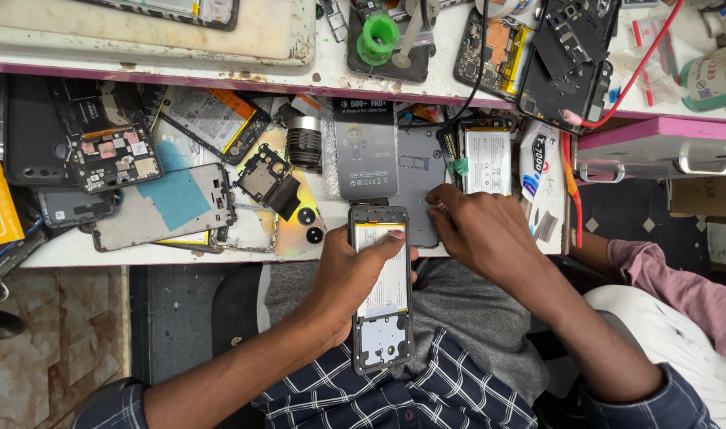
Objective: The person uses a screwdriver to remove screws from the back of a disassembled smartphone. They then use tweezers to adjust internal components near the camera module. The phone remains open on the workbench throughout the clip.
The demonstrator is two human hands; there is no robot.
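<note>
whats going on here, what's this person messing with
A person seated at a cluttered repair bench holds an opened phone, back cover off and battery showing, in the left hand, thumb on the battery. The right hand reaches to a grey back panel on the shelf, fingers touching it. Other dismantled phones, boards and batteries lie all around.

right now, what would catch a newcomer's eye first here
The left hand at centre holds an opened phone, its pale battery exposed. The right hand rests its fingers on a grey back cover on the drawer tray, amid other dismantled phones; a green solder spool stands on the bench above.
</note>
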